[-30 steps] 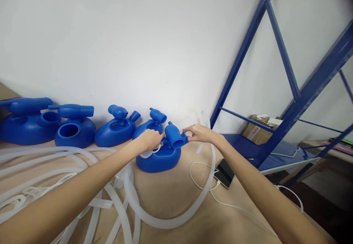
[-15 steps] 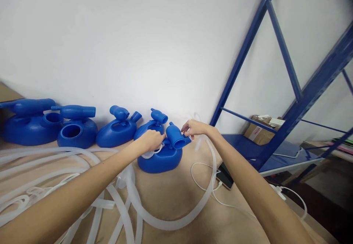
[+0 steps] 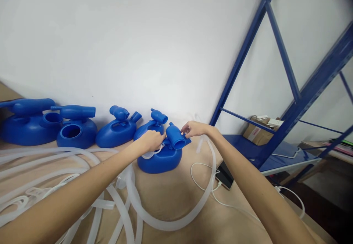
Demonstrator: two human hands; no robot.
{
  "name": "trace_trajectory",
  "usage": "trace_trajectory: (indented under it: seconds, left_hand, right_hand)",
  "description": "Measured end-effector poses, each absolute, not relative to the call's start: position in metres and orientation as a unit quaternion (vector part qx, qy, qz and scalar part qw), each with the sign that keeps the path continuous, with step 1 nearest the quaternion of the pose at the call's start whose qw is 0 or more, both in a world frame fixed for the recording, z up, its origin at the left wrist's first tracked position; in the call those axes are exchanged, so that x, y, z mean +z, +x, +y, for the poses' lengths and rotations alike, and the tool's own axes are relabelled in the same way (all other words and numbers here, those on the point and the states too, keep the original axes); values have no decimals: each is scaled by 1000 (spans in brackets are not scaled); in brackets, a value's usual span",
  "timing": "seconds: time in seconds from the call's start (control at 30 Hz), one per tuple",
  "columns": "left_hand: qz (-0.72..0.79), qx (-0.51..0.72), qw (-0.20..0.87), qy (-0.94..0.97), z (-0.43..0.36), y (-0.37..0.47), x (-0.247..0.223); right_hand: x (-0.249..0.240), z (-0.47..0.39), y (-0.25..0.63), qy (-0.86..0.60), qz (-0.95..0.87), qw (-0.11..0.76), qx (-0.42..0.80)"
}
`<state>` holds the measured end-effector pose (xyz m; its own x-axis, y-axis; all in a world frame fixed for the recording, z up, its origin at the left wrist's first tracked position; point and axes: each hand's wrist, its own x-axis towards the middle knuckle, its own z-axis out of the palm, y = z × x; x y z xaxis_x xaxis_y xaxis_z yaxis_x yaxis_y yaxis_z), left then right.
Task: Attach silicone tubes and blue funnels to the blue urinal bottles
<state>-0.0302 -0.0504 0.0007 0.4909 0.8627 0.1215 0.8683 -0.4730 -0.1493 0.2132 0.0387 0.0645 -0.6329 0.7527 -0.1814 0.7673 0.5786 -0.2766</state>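
Observation:
A blue plastic urinal bottle [image 3: 160,163] sits nearest on the table, a blue funnel-shaped connector [image 3: 175,136] lying across its top with the wide mouth facing me. At the bottle's left end, my left hand [image 3: 152,140] is closed, its fingertips on the upper part and partly hidden. A translucent cap with a ring [image 3: 149,155] hangs just under that hand. On the right, my right hand [image 3: 194,128] has its thumb and fingers bent around the edge of the bottle's spout [image 3: 187,140].
Along the wall stand several more blue bottles [image 3: 117,132] with connectors on top. Translucent hoses [image 3: 176,223] coil over the table covering [image 3: 220,225]. A phone [image 3: 224,175] with a white cable lies to the right, beside a blue metal rack [image 3: 237,67] holding a cardboard box [image 3: 257,133].
Both hands stay at the same bottle, with only a very slight shift of the right fingers. The view has moved a little; the bottle and connector have not visibly moved.

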Motion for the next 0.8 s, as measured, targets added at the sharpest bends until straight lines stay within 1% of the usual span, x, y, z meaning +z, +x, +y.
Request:
trace_trajectory:
  seconds: [0.17, 0.3, 0.47, 0.63, 0.8]
  left_hand:
    - [-507, -4, 105, -855, -51, -30, 1]
    - [-506, -6, 107, -856, -51, -30, 1]
    - [-509, -3, 108, -854, -51, -29, 2]
    - [-510, 3, 109, -853, -53, -29, 3]
    - [-510, 0, 107, -853, -53, -29, 3]
  right_hand:
    - [58, 38, 227, 427, 874, -25, -230]
    - [53, 32, 234, 435, 863, -55, -253]
    - [53, 29, 223, 450, 863, -74, -220]
    - [56, 31, 203, 466, 863, -66, -183]
    - [50, 33, 196, 489, 850, -98, -172]
